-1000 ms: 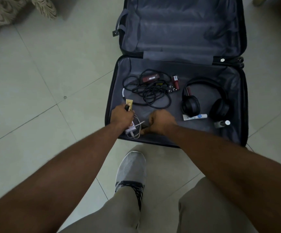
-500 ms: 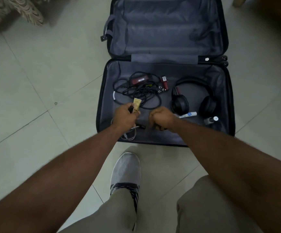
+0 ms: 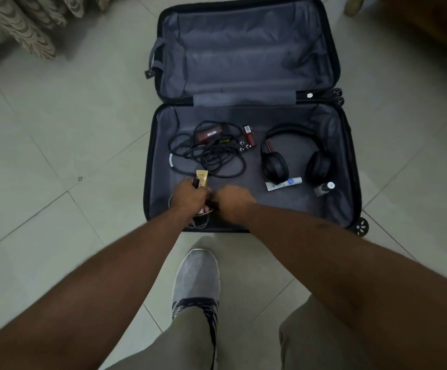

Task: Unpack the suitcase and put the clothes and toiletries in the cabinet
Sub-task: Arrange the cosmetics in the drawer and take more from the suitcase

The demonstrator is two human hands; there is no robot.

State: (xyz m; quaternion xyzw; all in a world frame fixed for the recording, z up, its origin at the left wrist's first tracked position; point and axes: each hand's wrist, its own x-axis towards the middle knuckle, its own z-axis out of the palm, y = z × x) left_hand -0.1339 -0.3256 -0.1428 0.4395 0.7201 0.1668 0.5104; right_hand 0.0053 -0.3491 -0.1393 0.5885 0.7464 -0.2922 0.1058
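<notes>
A black suitcase (image 3: pixel 350 166) lies open on the tiled floor, grey lining showing. My left hand (image 3: pixel 190 197) grips a small gold tube (image 3: pixel 202 178) with a dark cap, over the near left corner. My right hand (image 3: pixel 231 200) is curled right beside it, its fingers touching a small dark item that I cannot make out. Under both hands lies a white charger with its cable (image 3: pixel 202 220). Further right lie a white toothpaste tube (image 3: pixel 283 183) and a small bottle with a white cap (image 3: pixel 325 188).
Black headphones (image 3: pixel 294 156), a tangle of black cables (image 3: pixel 211 156) with a dark red adapter, and a small red gadget (image 3: pixel 249 133) lie in the case. A patterned curtain (image 3: pixel 16 28) hangs at the far left. My grey shoe (image 3: pixel 197 276) stands near the case.
Both hands have lifted slightly and come closer together over the white charger. My left hand keeps hold of the gold tube throughout.
</notes>
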